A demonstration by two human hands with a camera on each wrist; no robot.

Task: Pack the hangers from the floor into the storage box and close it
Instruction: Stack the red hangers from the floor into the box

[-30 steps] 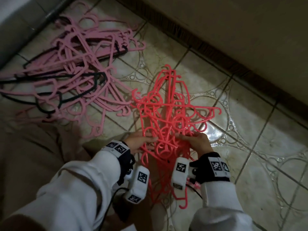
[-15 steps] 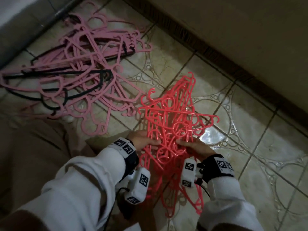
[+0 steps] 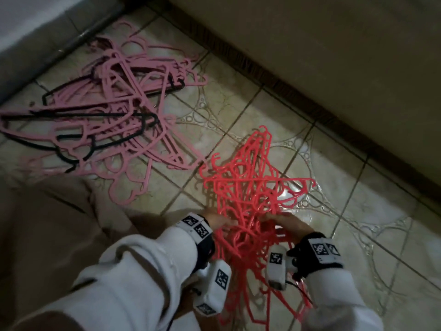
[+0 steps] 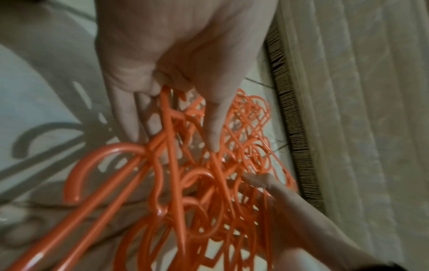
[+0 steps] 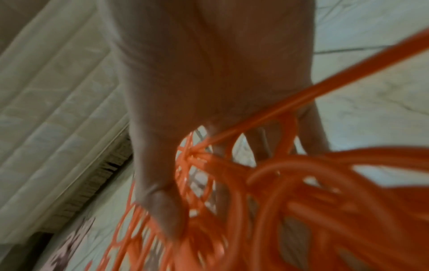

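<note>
A tangled bunch of red-orange hangers [image 3: 248,194] is held up over the tiled floor between both hands. My left hand [image 3: 218,223] grips its left side, thumb on top and fingers beneath the bars [image 4: 171,117]. My right hand [image 3: 284,225] grips the right side, thumb pressed on the bunch [image 5: 167,207]. The same red-orange hangers [image 5: 290,192] fill the right wrist view. A pile of pink and black hangers [image 3: 112,120] lies on the floor at the upper left. No storage box shows in any view.
A beige wall with a dark skirting strip [image 3: 274,75] runs diagonally across the upper right. A grey pipe [image 3: 78,37] lies along the far left edge. My bent knee in beige cloth [image 3: 43,225] sits at lower left. Patterned tiles [image 3: 358,211] lie to the right.
Both hands have carried the red-orange bunch to the right, away from the pink pile. The bunch has turned and bunched tighter. Both grips stay on it.
</note>
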